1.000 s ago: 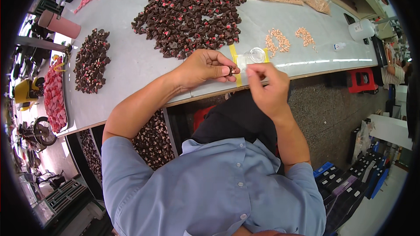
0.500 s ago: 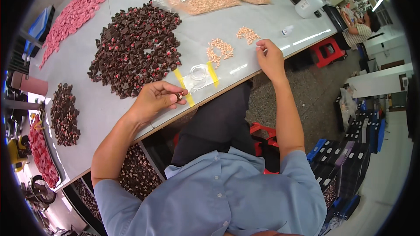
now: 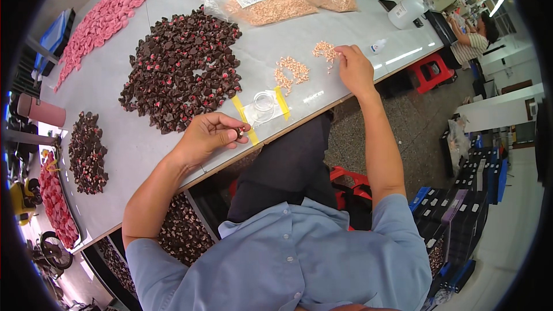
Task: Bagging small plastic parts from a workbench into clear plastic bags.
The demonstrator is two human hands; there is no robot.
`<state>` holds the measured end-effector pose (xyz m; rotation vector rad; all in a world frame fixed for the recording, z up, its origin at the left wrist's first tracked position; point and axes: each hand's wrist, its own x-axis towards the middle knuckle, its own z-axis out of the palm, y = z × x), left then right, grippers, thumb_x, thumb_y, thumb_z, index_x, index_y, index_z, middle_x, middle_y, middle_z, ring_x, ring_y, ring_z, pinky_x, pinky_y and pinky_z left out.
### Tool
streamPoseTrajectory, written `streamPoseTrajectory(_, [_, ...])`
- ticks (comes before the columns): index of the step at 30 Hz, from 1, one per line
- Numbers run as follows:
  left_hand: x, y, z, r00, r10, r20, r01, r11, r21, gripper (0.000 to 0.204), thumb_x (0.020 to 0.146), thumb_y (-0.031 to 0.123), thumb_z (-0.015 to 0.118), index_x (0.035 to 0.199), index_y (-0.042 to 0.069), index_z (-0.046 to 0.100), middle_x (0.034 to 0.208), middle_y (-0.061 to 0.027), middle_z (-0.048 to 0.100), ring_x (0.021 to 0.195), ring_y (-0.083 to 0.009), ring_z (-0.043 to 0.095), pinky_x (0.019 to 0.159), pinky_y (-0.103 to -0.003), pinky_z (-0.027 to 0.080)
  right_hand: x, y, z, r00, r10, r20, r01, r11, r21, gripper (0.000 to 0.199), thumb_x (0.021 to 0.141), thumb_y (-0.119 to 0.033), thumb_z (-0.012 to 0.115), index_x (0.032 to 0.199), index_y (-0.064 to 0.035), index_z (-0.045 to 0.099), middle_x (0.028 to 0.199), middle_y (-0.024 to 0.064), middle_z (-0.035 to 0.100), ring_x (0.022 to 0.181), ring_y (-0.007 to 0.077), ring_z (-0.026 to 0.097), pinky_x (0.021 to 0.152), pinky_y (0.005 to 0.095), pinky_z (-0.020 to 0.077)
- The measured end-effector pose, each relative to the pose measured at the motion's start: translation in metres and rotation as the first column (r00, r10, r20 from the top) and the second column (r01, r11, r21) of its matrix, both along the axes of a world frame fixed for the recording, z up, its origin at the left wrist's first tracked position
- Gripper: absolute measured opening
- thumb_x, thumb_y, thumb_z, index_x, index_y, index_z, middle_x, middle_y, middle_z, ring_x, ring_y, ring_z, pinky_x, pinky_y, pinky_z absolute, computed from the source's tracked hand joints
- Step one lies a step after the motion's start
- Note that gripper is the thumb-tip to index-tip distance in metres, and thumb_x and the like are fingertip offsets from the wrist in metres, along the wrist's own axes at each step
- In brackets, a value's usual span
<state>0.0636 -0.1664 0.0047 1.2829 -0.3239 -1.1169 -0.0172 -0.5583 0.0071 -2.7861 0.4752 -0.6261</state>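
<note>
My left hand [image 3: 210, 138] pinches a small dark brown piece [image 3: 240, 132] between thumb and fingers, just above the table's near edge. Beside it, two yellow tape strips hold down a white card with a clear ring [image 3: 264, 101] on it. My right hand [image 3: 356, 72] reaches to the small heap of pale orange bits [image 3: 326, 51], its fingers bent together at the heap's right edge. Whether a bit is between those fingertips is too small to see. A second scatter of pale orange bits [image 3: 292, 71] lies to the left of that heap.
A large pile of dark brown pieces with red spots [image 3: 173, 75] covers the table's left middle. Further off lie pink pieces [image 3: 103, 20] and clear bags of pale bits [image 3: 271, 7]. A smaller dark pile [image 3: 87, 155] and white bottle [image 3: 406, 10] stand at the sides.
My right hand has moved slightly up and left, its fingertips now at the pale heap. My left hand keeps the dark piece almost in place. The view has shifted a little.
</note>
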Motion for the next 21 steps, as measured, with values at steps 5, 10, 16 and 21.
streamPoseTrajectory(5, [-0.001, -0.001, -0.001, 1.000, -0.009, 0.010, 0.009, 1.000, -0.003, 0.025, 0.089, 0.007, 0.073, 0.110, -0.003, 0.065, 0.118, -0.0165, 0.069, 0.097, -0.0194, 0.071, 0.077, -0.024, 0.058, 0.022, -0.009, -0.003, 0.966, 0.253, -0.054, -0.259, 0.947, -0.191, 0.047, 0.083, 0.006, 0.053, 0.125, -0.0130, 0.065, 0.130, 0.0090, 0.060, 0.123, 0.0305, 0.054, 0.100, 0.0413, 0.0454])
streamPoseTrajectory(10, [-0.002, 0.000, 0.000, 1.000, -0.026, 0.007, 0.026, 1.000, 0.000, 0.024, 0.090, 0.007, 0.072, 0.110, -0.003, 0.065, 0.118, -0.0162, 0.069, 0.098, -0.0199, 0.071, 0.079, -0.025, 0.058, 0.012, -0.006, 0.007, 0.893, 0.259, -0.367, -0.328, 0.934, -0.139, 0.061, 0.082, 0.011, 0.046, 0.136, -0.0165, 0.058, 0.147, 0.0051, 0.051, 0.143, 0.0301, 0.038, 0.117, 0.0507, 0.0272])
streamPoseTrajectory(16, [-0.002, 0.001, 0.003, 1.000, -0.026, 0.012, 0.025, 0.999, 0.022, 0.024, 0.090, 0.008, 0.071, 0.110, -0.003, 0.065, 0.118, -0.0154, 0.069, 0.098, -0.0201, 0.071, 0.080, -0.027, 0.058, -0.028, -0.002, 0.019, 0.880, 0.264, -0.395, -0.323, 0.942, -0.090, 0.066, 0.082, 0.014, 0.041, 0.137, -0.0167, 0.057, 0.151, 0.0038, 0.047, 0.146, 0.0308, 0.032, 0.119, 0.0532, 0.0237])
streamPoseTrajectory(21, [0.000, -0.001, 0.001, 0.999, -0.039, 0.032, 0.038, 0.999, 0.024, 0.024, 0.090, 0.008, 0.071, 0.110, -0.003, 0.065, 0.118, -0.0159, 0.069, 0.098, -0.0202, 0.071, 0.079, -0.026, 0.058, -0.044, -0.014, 0.011, 0.915, 0.263, -0.305, -0.306, 0.946, -0.103, 0.066, 0.081, 0.015, 0.041, 0.137, -0.0152, 0.057, 0.150, 0.0045, 0.048, 0.146, 0.0319, 0.032, 0.118, 0.0539, 0.0249])
